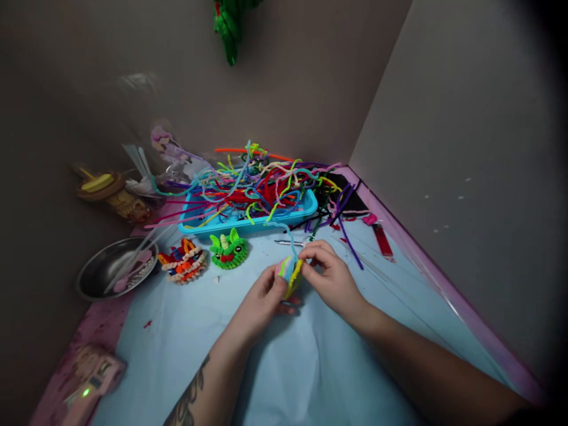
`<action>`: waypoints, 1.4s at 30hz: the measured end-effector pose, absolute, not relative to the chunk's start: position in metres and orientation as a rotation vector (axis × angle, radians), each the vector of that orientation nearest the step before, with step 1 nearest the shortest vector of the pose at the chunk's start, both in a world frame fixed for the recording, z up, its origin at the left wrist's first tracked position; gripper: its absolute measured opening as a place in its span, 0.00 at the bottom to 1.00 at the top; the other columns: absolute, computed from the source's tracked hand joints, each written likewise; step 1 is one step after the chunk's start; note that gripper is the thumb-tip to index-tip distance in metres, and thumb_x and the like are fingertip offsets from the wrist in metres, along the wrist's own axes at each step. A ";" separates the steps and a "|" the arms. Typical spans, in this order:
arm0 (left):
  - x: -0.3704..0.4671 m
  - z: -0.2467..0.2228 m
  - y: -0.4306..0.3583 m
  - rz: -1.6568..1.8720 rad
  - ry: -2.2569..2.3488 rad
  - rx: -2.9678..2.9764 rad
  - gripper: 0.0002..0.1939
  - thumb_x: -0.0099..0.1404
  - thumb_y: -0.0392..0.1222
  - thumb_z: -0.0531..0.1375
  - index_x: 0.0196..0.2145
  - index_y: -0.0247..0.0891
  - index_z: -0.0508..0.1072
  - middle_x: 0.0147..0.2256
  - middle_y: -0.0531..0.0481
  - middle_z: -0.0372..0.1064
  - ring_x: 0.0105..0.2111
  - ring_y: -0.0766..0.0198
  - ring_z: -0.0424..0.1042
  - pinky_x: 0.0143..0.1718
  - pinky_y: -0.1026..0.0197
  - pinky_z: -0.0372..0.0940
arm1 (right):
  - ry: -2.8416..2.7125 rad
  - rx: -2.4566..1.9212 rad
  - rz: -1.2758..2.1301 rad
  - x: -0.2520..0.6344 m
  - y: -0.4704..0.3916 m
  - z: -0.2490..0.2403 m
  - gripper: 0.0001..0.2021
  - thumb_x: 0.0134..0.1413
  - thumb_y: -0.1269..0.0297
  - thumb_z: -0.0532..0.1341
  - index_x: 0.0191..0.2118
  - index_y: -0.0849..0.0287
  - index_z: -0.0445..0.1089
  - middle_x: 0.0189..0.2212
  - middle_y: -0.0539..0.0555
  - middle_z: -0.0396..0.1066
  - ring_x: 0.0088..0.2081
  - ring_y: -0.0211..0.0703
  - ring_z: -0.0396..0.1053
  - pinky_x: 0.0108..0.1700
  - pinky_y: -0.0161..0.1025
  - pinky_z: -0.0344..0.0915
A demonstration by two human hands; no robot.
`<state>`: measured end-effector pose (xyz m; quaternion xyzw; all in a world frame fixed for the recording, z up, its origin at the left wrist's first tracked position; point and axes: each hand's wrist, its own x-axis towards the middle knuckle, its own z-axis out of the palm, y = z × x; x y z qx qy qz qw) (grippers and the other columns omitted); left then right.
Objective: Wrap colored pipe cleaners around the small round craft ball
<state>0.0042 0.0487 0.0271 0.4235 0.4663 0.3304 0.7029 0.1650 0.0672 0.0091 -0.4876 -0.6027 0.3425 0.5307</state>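
My left hand (265,294) is closed around a small coiled pipe-cleaner piece (289,273) with pink, green, light blue and yellow bands. At the upper right rim of this piece, the thumb and fingers of my right hand (331,275) are pinched together on the yellow edge. A loose light-blue pipe cleaner (290,236) rises from the piece and curves up to the left. Just behind my hands lies a pair of scissors (290,242), its handles partly hidden by my right hand.
A blue tray (248,223) heaped with tangled pipe cleaners stands at the back. Left of my hands sit a green pipe-cleaner animal head (228,248) and an orange one (184,261). Farther left are a metal bowl (86,275) and a pink device (95,378) with a green light.
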 end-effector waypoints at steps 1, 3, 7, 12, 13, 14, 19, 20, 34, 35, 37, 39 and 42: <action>0.005 0.026 0.048 0.728 1.006 0.996 0.32 0.57 0.63 0.57 0.50 0.36 0.67 0.44 0.42 0.69 0.37 0.58 0.72 0.36 0.59 0.69 | -1.451 -1.153 0.791 0.165 0.067 0.009 0.04 0.49 0.71 0.59 0.31 0.55 0.70 0.36 0.53 0.66 0.41 0.44 0.66 0.41 0.40 0.64; 0.005 0.025 0.047 0.780 0.983 1.096 0.33 0.56 0.62 0.58 0.52 0.36 0.67 0.49 0.40 0.68 0.47 0.53 0.69 0.46 0.56 0.65 | -1.487 -1.128 0.778 0.165 0.067 0.011 0.04 0.50 0.72 0.59 0.30 0.55 0.68 0.37 0.53 0.66 0.43 0.44 0.66 0.46 0.41 0.63; 0.006 0.020 0.048 0.910 1.045 1.156 0.34 0.56 0.56 0.62 0.56 0.40 0.61 0.57 0.39 0.60 0.53 0.52 0.65 0.50 0.55 0.62 | -1.560 -1.154 0.795 0.162 0.064 0.013 0.05 0.49 0.74 0.58 0.28 0.56 0.66 0.32 0.51 0.67 0.40 0.43 0.67 0.44 0.41 0.62; 0.013 0.015 0.041 0.956 1.135 1.334 0.21 0.61 0.45 0.59 0.51 0.39 0.66 0.48 0.43 0.68 0.46 0.56 0.69 0.48 0.56 0.64 | -1.286 -1.236 1.065 0.156 0.059 0.015 0.05 0.46 0.68 0.60 0.33 0.56 0.65 0.29 0.49 0.67 0.32 0.41 0.67 0.36 0.37 0.64; 0.015 0.014 0.039 0.981 1.148 1.355 0.20 0.62 0.44 0.58 0.52 0.39 0.66 0.49 0.43 0.68 0.47 0.56 0.69 0.48 0.56 0.64 | -1.211 -1.219 1.124 0.155 0.058 0.015 0.07 0.45 0.67 0.61 0.34 0.56 0.66 0.30 0.48 0.68 0.32 0.40 0.68 0.35 0.37 0.65; 0.017 0.013 0.037 1.002 1.156 1.374 0.20 0.62 0.43 0.58 0.53 0.39 0.65 0.50 0.43 0.68 0.48 0.55 0.68 0.49 0.55 0.63 | -1.148 -1.200 1.166 0.155 0.058 0.015 0.09 0.44 0.67 0.62 0.35 0.56 0.66 0.30 0.48 0.68 0.32 0.40 0.68 0.35 0.36 0.65; 0.023 0.010 0.032 1.006 1.164 1.521 0.25 0.63 0.41 0.56 0.58 0.42 0.61 0.56 0.44 0.63 0.54 0.55 0.65 0.55 0.53 0.59 | -1.011 -1.160 1.243 0.154 0.055 0.013 0.10 0.42 0.66 0.63 0.35 0.56 0.68 0.31 0.49 0.69 0.32 0.40 0.68 0.36 0.36 0.66; 0.023 0.010 0.031 1.009 1.170 1.553 0.26 0.63 0.41 0.57 0.59 0.44 0.61 0.57 0.45 0.63 0.55 0.55 0.64 0.56 0.53 0.58 | -1.000 -1.146 1.252 0.154 0.054 0.012 0.10 0.42 0.66 0.63 0.35 0.56 0.69 0.32 0.49 0.69 0.32 0.40 0.68 0.36 0.36 0.66; 0.023 0.011 0.023 1.039 1.136 1.595 0.28 0.61 0.39 0.59 0.58 0.45 0.60 0.57 0.45 0.63 0.55 0.54 0.64 0.56 0.52 0.59 | -1.091 -1.107 1.091 0.154 0.049 0.016 0.05 0.44 0.70 0.60 0.31 0.55 0.67 0.34 0.51 0.68 0.35 0.40 0.69 0.37 0.36 0.68; 0.023 0.011 0.022 1.066 1.119 1.580 0.28 0.62 0.38 0.59 0.59 0.46 0.58 0.58 0.44 0.62 0.56 0.55 0.63 0.56 0.52 0.59 | -1.094 -1.121 1.086 0.154 0.049 0.015 0.05 0.45 0.69 0.60 0.32 0.55 0.67 0.34 0.50 0.68 0.35 0.40 0.69 0.37 0.36 0.68; 0.024 0.010 0.020 1.138 1.085 1.581 0.28 0.63 0.36 0.57 0.59 0.46 0.56 0.59 0.43 0.58 0.58 0.55 0.60 0.56 0.52 0.59 | -1.117 -1.146 1.063 0.154 0.049 0.014 0.05 0.46 0.69 0.60 0.32 0.55 0.67 0.33 0.50 0.68 0.35 0.40 0.69 0.37 0.36 0.67; 0.023 0.010 0.018 1.184 1.084 1.638 0.26 0.63 0.35 0.57 0.57 0.46 0.58 0.59 0.43 0.57 0.58 0.55 0.59 0.55 0.53 0.59 | -1.175 -1.139 1.005 0.154 0.049 0.014 0.05 0.46 0.70 0.60 0.32 0.55 0.67 0.32 0.50 0.68 0.36 0.40 0.69 0.38 0.37 0.67; 0.021 0.014 0.018 1.350 1.214 1.666 0.20 0.59 0.35 0.60 0.49 0.44 0.65 0.51 0.43 0.64 0.52 0.56 0.64 0.48 0.56 0.63 | -1.310 -1.105 0.790 0.156 0.049 0.016 0.06 0.46 0.74 0.59 0.32 0.55 0.67 0.32 0.51 0.68 0.37 0.41 0.69 0.39 0.39 0.67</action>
